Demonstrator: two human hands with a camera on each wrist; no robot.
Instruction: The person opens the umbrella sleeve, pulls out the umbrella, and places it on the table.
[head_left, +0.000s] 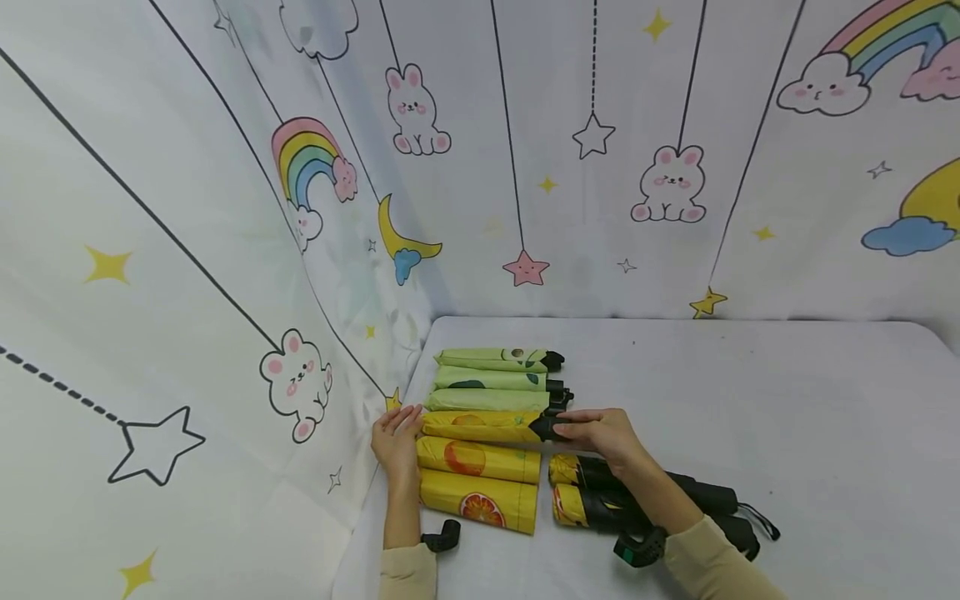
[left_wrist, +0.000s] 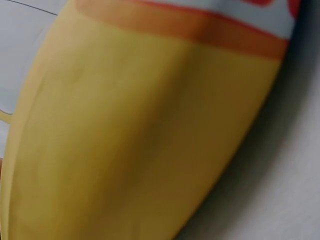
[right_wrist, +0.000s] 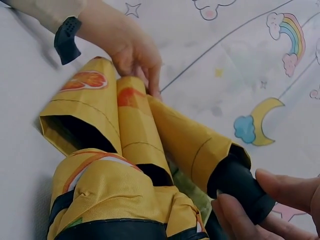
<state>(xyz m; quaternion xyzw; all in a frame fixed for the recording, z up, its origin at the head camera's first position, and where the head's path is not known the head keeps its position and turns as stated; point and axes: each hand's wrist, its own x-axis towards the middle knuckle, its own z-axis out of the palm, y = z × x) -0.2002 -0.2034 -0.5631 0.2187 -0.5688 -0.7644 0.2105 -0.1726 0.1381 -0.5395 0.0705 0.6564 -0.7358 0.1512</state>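
Note:
My right hand (head_left: 607,435) pinches the black handle (right_wrist: 242,187) of a folded umbrella in a yellow orange-print sleeve (head_left: 487,426). At that sleeve's left end, my left hand (head_left: 397,440) holds it with bent fingers. Nearer me lie two more yellow sleeves, one with a whole orange (head_left: 510,463) and one with an orange slice (head_left: 517,504); their right ends gape and look hollow in the right wrist view. Two unsleeved black-and-yellow folded umbrellas (head_left: 705,494) lie under my right forearm. Yellow sleeve fabric (left_wrist: 125,125) fills most of the left wrist view, blurred.
Several light green sleeved umbrellas (head_left: 487,379) lie in a row beyond the yellow ones, black handles to the right. The white table (head_left: 847,433) extends to the right. A printed cloth (head_left: 465,208) hangs behind and along the left side.

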